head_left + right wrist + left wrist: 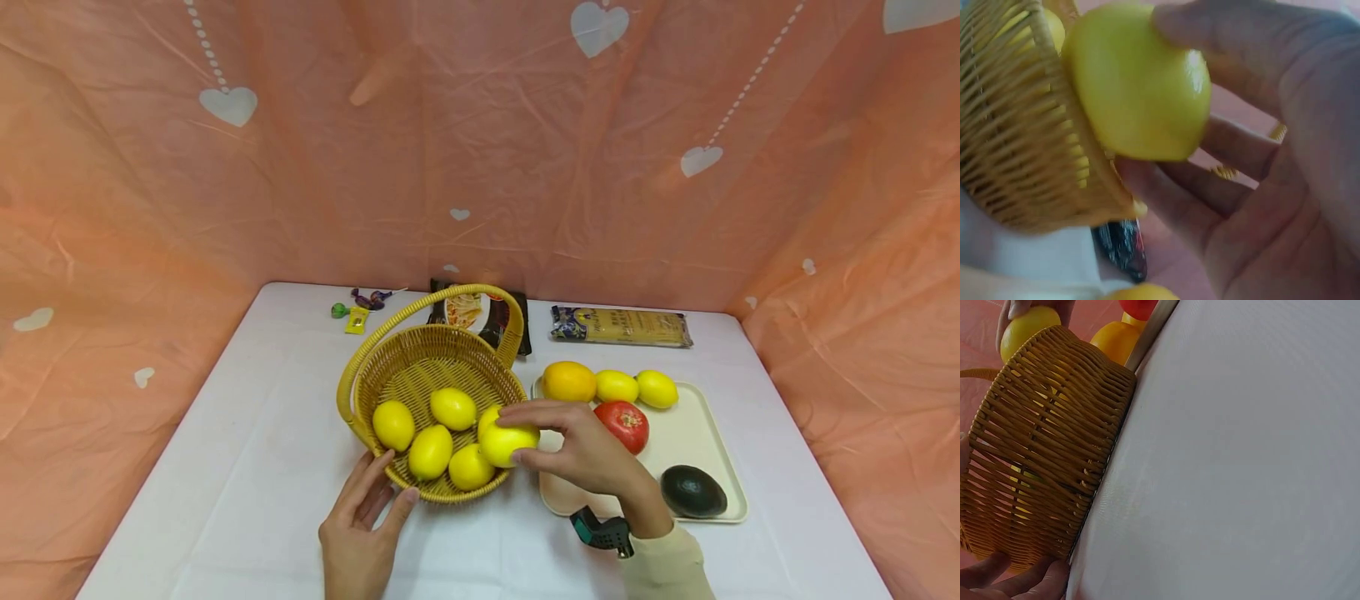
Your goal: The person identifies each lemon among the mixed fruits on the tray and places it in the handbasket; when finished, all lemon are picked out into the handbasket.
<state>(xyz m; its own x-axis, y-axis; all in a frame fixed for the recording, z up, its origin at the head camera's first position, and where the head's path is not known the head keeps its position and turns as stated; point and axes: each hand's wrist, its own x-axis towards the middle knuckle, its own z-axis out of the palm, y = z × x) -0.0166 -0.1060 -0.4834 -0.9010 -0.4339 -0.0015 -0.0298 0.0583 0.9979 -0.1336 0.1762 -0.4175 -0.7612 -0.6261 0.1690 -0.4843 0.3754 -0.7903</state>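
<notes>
A wicker basket (420, 337) with a tall handle holds several lemons (453, 408). My left hand (360, 525) holds its near left side, thumb by the front rim and fingers spread along the outer wall; in the left wrist view its fingertips (1022, 581) touch the weave low down. My right hand (581, 446) pinches another lemon (508, 446) between thumb and fingers at the basket's right rim. In the right wrist view this lemon (1138, 81) overlaps the rim, and in the head view it partly hides one behind it.
Right of the basket, a cream tray (705, 433) carries an orange fruit (568, 382), two lemons (657, 389), a red pomegranate (622, 425) and a dark avocado (693, 492). Behind stand a black food packet (517, 321), a noodle packet (622, 326) and small wrapped candies (357, 320).
</notes>
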